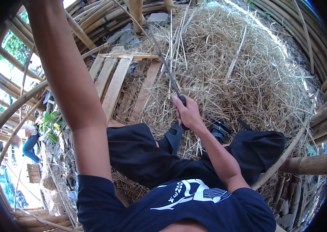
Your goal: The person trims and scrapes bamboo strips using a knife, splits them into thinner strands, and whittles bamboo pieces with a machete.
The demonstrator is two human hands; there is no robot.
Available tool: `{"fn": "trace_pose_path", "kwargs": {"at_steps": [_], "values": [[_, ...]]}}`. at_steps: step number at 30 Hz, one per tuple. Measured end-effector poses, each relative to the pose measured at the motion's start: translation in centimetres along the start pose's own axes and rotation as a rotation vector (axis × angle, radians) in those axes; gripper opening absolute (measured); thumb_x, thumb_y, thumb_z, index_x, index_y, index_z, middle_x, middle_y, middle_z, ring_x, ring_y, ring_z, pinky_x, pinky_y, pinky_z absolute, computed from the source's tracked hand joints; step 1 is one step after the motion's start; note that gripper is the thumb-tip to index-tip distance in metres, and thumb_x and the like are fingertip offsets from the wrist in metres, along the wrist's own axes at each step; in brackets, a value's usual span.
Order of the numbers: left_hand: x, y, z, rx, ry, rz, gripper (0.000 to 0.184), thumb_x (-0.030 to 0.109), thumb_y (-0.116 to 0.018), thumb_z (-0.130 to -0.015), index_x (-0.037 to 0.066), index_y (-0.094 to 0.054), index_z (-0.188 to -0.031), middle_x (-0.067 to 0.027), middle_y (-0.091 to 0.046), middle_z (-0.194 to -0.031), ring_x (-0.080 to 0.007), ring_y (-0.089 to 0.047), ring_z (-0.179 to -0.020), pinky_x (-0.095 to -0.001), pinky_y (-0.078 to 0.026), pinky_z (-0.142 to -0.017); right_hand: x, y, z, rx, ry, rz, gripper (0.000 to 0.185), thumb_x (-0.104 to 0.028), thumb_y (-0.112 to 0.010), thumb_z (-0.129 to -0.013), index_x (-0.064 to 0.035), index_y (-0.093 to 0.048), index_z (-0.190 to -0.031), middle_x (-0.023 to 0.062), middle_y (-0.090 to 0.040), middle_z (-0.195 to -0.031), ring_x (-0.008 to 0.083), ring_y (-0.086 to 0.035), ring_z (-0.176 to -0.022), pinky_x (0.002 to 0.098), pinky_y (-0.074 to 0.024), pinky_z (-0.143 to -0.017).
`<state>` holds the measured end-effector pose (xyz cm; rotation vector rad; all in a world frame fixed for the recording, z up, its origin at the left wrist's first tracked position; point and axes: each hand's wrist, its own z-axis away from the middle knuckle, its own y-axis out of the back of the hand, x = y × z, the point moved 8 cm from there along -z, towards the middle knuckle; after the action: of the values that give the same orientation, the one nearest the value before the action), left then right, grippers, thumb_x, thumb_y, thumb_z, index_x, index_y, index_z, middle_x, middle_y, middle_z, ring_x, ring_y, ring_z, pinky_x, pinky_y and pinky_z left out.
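My right hand is closed around the black handle of a long knife, held in front of my lap. Its narrow grey blade slants up and to the left above the straw. A thin pale strip runs on beyond the blade; I cannot tell whether they touch. My left arm reaches up past the top left edge, so that hand is out of sight. Beneath the knife lies a thick layer of dry straw, around my dark sandals.
Left of the knife, a wooden slatted pallet lies on the ground. Curved bamboo poles enclose the space. At the right, a thick bamboo pole juts inward. Outside at the left are green leaves and another person in blue trousers.
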<state>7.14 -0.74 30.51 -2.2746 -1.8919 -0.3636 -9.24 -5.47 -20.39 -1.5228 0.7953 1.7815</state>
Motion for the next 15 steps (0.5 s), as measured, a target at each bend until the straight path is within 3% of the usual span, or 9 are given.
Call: {"fn": "trace_pose_path", "kwargs": {"at_steps": [1, 2, 4, 6, 9, 14, 15], "values": [[0.0, -0.3, 0.4, 0.076, -0.003, -0.017, 0.029, 0.020, -0.042, -0.099, 0.007, -0.045, -0.073, 0.0028, -0.030, -0.054, -0.0073, -0.023, -0.040, -0.0230, -0.022, -0.038, -1.1, -0.4, 0.6, -0.072, -0.122, -0.198, 0.043, -0.040, -0.054, -0.094, -0.0030, -0.049, -0.074, 0.0049, -0.051, -0.053, 0.0147, -0.050, -0.041, 0.0315, -0.0410, -0.042], [0.2, -0.2, 0.7, 0.152, -0.004, -0.038, 0.029, 0.021, -0.043, -0.099, 0.007, -0.046, -0.074, 0.0029, -0.031, -0.054, -0.0074, -0.023, -0.040, -0.0230, -0.022, -0.038, -1.9, -0.2, 0.6, -0.081, -0.119, -0.200, 0.043, -0.040, -0.054, -0.094, -0.0030, -0.049, -0.074, 0.0049, -0.051, -0.053, 0.0147, -0.050, -0.041, 0.0315, -0.0410, -0.042], [0.2, -0.3, 0.8, 0.083, 0.033, 0.018, 0.029, 0.023, -0.044, -0.099, 0.008, -0.047, -0.074, 0.0028, -0.032, -0.054, -0.0076, -0.024, -0.040, -0.0230, -0.023, -0.038, -2.0, -1.2, 0.9, -0.240, -0.281, -0.677, 0.041, -0.043, -0.054, -0.094, -0.0059, -0.047, -0.077, 0.0018, -0.047, -0.053, 0.0109, -0.044, -0.035, 0.0272, -0.0376, -0.036], [0.1, -0.6, 0.6, 0.014, 0.061, 0.090, 0.030, 0.024, -0.045, -0.099, 0.009, -0.047, -0.073, 0.0027, -0.034, -0.053, -0.0078, -0.025, -0.039, -0.0230, -0.023, -0.038, -1.9, -0.9, 0.6, -0.227, -0.255, -0.653, 0.041, -0.043, -0.054, -0.094, -0.0050, -0.047, -0.080, 0.0019, -0.046, -0.052, 0.0106, -0.043, -0.035, 0.0258, -0.0364, -0.035], [0.5, -0.2, 0.2, 0.079, 0.055, 0.025, 0.029, 0.023, -0.047, -0.097, 0.008, -0.047, -0.072, 0.0016, -0.035, -0.054, -0.0076, -0.026, -0.039, -0.0228, -0.024, -0.038, -1.6, 0.6, 0.2, -0.073, -0.169, -0.393, 0.040, -0.041, -0.054, -0.094, -0.0035, -0.049, -0.080, 0.0014, -0.047, -0.053, 0.0100, -0.044, -0.036, 0.0251, -0.0365, -0.036], [0.6, 0.6, -0.6, 0.110, 0.106, 0.009, 0.027, 0.023, -0.052, -0.093, 0.007, -0.048, -0.071, -0.0001, -0.038, -0.054, -0.0072, -0.026, -0.039, -0.0225, -0.024, -0.039, -4.6, 0.6, 1.8, -0.037, -0.051, -0.229, 0.036, -0.034, -0.056, -0.094, -0.0032, -0.050, -0.076, 0.0014, -0.048, -0.054, 0.0083, -0.045, -0.040, 0.0260, -0.0354, -0.038], [0.7, 0.9, -1.1, 0.117, 0.123, -0.001, 0.027, 0.023, -0.053, -0.092, 0.007, -0.048, -0.070, -0.0005, -0.038, -0.054, -0.0071, -0.027, -0.039, -0.0225, -0.024, -0.039, -6.2, 0.7, 2.1, -0.037, 0.126, -0.137, 0.035, -0.032, -0.057, -0.094, -0.0020, -0.050, -0.077, 0.0019, -0.048, -0.054, 0.0083, -0.044, -0.041, 0.0264, -0.0351, -0.039]]}}
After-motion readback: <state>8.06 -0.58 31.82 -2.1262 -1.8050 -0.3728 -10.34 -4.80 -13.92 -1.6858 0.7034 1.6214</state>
